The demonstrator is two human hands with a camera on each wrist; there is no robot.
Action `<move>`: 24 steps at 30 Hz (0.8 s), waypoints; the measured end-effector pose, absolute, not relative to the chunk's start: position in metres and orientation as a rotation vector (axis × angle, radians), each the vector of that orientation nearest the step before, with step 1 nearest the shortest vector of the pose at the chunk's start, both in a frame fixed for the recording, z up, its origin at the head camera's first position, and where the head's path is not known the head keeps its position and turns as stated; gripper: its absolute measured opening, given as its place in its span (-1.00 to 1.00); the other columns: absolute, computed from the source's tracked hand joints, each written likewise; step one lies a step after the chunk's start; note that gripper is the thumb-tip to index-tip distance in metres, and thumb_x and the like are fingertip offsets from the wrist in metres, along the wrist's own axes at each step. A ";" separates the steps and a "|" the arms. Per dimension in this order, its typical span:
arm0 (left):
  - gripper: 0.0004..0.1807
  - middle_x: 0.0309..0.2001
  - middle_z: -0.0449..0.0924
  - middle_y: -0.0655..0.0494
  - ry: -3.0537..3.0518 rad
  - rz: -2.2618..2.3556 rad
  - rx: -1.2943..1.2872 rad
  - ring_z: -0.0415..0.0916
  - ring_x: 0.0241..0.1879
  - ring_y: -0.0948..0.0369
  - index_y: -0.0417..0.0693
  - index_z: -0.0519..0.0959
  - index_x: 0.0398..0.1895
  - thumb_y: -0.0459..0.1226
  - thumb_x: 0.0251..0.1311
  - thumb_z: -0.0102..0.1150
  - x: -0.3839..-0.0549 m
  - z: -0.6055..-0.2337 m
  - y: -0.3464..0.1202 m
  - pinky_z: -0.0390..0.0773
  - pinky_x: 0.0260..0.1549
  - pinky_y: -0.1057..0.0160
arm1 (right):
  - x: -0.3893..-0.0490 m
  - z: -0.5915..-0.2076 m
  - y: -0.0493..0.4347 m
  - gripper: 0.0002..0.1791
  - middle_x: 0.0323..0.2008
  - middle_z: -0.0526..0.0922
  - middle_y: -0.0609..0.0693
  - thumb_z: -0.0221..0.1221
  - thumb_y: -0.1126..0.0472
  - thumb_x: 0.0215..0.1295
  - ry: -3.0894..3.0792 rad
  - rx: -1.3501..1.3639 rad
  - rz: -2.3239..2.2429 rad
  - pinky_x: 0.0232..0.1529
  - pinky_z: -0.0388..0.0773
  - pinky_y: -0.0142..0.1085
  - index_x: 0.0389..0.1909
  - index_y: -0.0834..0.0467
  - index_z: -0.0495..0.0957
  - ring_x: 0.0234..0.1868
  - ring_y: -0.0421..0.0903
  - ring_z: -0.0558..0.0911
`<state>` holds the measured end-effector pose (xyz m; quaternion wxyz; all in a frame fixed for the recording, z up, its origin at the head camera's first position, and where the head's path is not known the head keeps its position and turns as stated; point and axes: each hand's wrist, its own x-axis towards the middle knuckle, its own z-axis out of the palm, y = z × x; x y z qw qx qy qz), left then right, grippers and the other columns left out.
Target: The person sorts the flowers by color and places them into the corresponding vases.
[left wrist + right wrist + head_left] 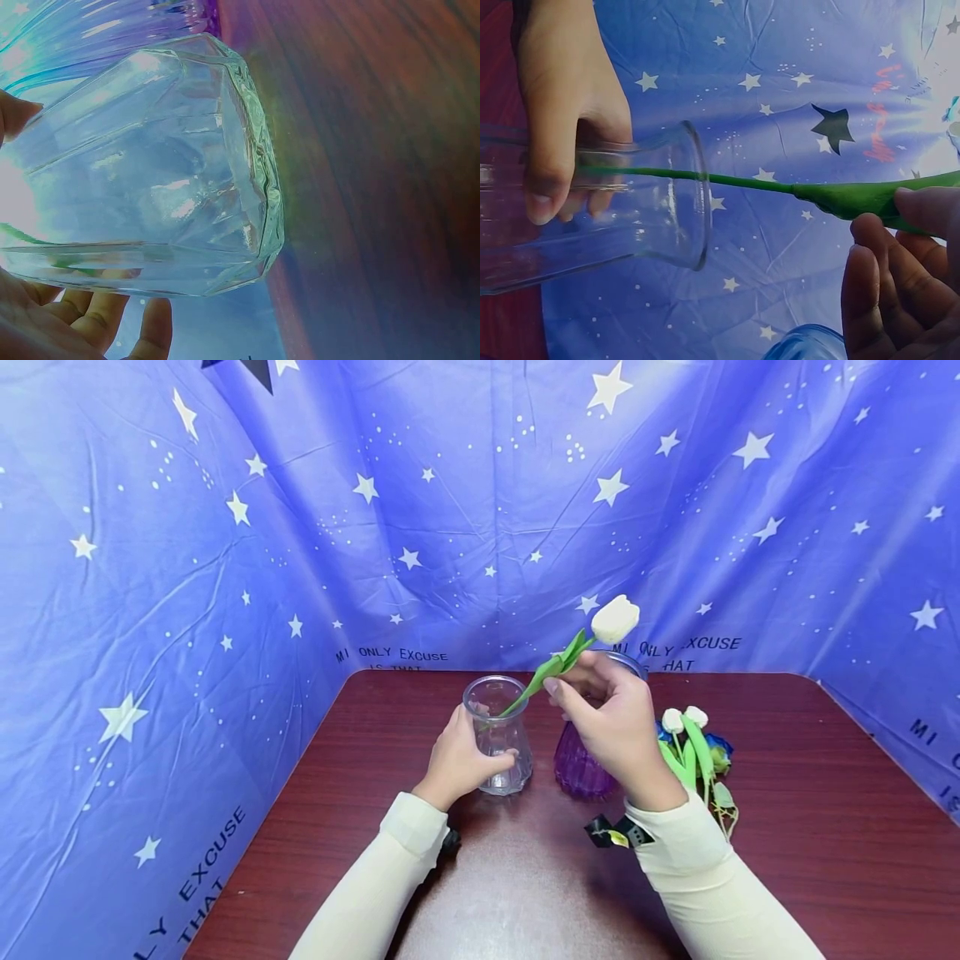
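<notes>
A clear glass vase (pixel 504 760) stands on the table, and my left hand (pixel 460 760) grips its side, thumb across the front and fingers behind. In the left wrist view the faceted base of the vase (pixel 172 165) fills the middle. My right hand (pixel 618 718) pinches a white tulip (pixel 616 619) by its green leaves, tilted with the bloom up to the right. The lower end of the green stem (pixel 739 182) lies inside the vase mouth, as the right wrist view shows. Behind the right hand stands a purple vase (pixel 581 768), partly hidden.
To the right of the purple vase lie more flowers: white tulips (pixel 696 717) with green leaves and a blue flower (pixel 718 752). The brown table (pixel 810 827) meets a blue star-printed cloth (pixel 465 527) at the back and sides.
</notes>
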<state>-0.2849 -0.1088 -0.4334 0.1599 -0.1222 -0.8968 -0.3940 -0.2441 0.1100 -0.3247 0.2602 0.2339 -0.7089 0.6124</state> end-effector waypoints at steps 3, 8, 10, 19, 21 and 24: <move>0.01 0.16 0.53 0.15 -2.564 -1.124 -0.344 0.62 0.03 0.10 0.08 0.32 0.40 0.07 -0.20 0.57 -0.285 -0.435 -0.109 0.64 0.03 -0.03 | -0.244 -0.327 0.106 -0.75 -0.30 0.81 0.09 0.40 0.29 0.29 -1.932 0.631 1.655 -0.41 0.69 -0.33 -0.06 0.25 0.63 -0.47 -0.14 0.73; 0.02 0.16 0.52 0.14 -2.566 -1.111 -0.344 0.62 0.03 0.09 0.07 0.31 0.41 0.08 -0.20 0.56 -0.286 -0.436 -0.110 0.64 0.02 -0.02 | -0.246 -0.328 0.099 -0.76 -0.31 0.81 0.09 0.41 0.26 0.29 -1.962 0.640 1.605 -0.44 0.67 -0.35 -0.05 0.19 0.67 -0.53 -0.06 0.70; 0.03 0.18 0.51 0.13 -2.563 -1.110 -0.350 0.62 0.03 0.08 0.07 0.30 0.42 0.08 -0.20 0.56 -0.286 -0.435 -0.109 0.64 0.03 -0.03 | -0.247 -0.326 0.096 -0.74 -0.30 0.82 0.07 0.41 0.24 0.30 -1.981 0.645 1.570 -0.45 0.67 -0.35 -0.03 0.17 0.68 -0.54 -0.01 0.71; 0.05 0.18 0.51 0.13 -2.572 -1.113 -0.348 0.62 0.04 0.07 0.07 0.30 0.43 0.08 -0.21 0.56 -0.286 -0.434 -0.110 0.64 0.02 -0.04 | -0.253 -0.319 0.085 -0.63 -0.23 0.83 -0.04 0.41 0.14 0.31 -2.097 0.632 1.387 -0.54 0.63 -0.34 0.08 0.16 0.68 -0.54 -0.18 0.72; 0.06 0.18 0.51 0.12 -2.573 -1.112 -0.344 0.63 0.03 0.07 0.07 0.30 0.44 0.08 -0.22 0.56 -0.286 -0.434 -0.110 0.64 0.02 -0.04 | -0.255 -0.320 0.082 -0.64 -0.23 0.83 -0.07 0.41 0.12 0.31 -2.109 0.625 1.359 -0.57 0.60 -0.35 0.07 0.14 0.69 -0.54 -0.20 0.72; 0.07 0.18 0.52 0.11 -2.576 -1.115 -0.339 0.63 0.03 0.05 0.06 0.29 0.44 0.08 -0.22 0.56 -0.285 -0.433 -0.110 0.64 0.03 -0.04 | -0.257 -0.321 0.078 -0.68 -0.24 0.82 -0.14 0.41 0.08 0.31 -2.115 0.616 1.322 -0.61 0.53 -0.36 0.04 0.06 0.71 -0.54 -0.23 0.70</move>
